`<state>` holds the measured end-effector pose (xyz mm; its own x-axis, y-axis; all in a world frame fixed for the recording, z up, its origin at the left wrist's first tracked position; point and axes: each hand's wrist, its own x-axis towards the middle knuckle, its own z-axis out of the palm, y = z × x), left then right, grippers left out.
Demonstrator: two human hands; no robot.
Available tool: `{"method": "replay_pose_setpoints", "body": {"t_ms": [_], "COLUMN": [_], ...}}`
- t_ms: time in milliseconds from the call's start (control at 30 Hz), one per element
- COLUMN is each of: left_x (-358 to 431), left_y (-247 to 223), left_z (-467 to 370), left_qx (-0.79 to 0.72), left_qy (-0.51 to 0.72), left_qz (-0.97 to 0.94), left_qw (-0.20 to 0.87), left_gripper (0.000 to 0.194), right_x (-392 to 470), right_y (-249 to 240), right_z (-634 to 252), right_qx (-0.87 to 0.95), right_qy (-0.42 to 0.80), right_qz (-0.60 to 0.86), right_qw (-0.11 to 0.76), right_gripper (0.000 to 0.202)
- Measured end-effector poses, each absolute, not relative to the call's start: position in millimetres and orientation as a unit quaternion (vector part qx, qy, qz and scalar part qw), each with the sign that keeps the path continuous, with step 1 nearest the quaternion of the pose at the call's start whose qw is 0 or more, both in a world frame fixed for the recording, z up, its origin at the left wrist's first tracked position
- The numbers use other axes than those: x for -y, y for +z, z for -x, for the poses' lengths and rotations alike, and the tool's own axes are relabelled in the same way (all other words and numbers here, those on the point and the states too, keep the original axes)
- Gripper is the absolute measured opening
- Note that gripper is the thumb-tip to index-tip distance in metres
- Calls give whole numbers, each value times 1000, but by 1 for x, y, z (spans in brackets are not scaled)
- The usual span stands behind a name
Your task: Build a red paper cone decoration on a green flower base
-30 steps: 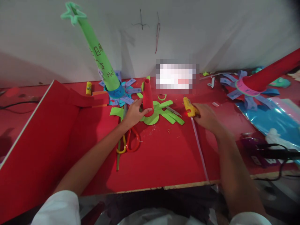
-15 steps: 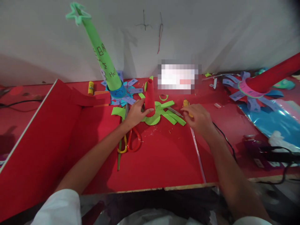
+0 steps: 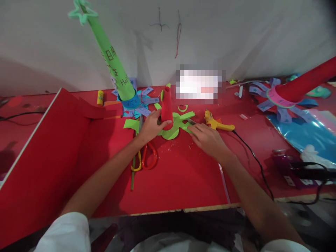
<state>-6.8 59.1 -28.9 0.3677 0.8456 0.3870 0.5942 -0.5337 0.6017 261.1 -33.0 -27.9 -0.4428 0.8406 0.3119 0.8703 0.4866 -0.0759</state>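
A small red paper tube (image 3: 167, 108) stands upright on a green paper base (image 3: 170, 133) with strips spreading to the right. My left hand (image 3: 152, 127) is closed around the tube's lower part, thumb in front. My right hand (image 3: 206, 138) lies over the green strips (image 3: 187, 115) on the right, fingers close together; whether it grips one is hidden. Just behind it, a yellow glue gun (image 3: 220, 125) lies on the red table. Red-handled scissors (image 3: 149, 157) and yellow-handled scissors (image 3: 137, 164) lie beside my left forearm.
A tall green paper tube (image 3: 110, 59) with a star stands at back left, near a glue stick (image 3: 100, 98). A red board (image 3: 44, 143) rises at left. Another red tube (image 3: 307, 78) leans at right, above blue plastic wrap (image 3: 294, 134). A black cord (image 3: 253, 155) crosses the right side.
My right hand has let go of the glue gun and moved left onto the green strips. The glue gun now lies in full view. My left hand still holds the red tube.
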Motion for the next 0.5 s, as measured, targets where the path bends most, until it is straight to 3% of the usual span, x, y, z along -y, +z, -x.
{"method": "replay_pose_setpoints", "body": {"t_ms": [267, 500], "left_x": [-60, -58], "left_y": [-33, -28], "left_z": [7, 6], "left_qx": [-447, -447], "left_qy": [347, 337], "left_qz": [-805, -805], "left_qw": [181, 196], "left_gripper": [42, 44], "right_x": [33, 35], "right_y": [-30, -18], "right_z": [-265, -261], "right_qx": [821, 721], "right_qy": [-53, -2], "right_qz": [524, 544], "right_qw": [222, 430], "right_gripper": [32, 22]}}
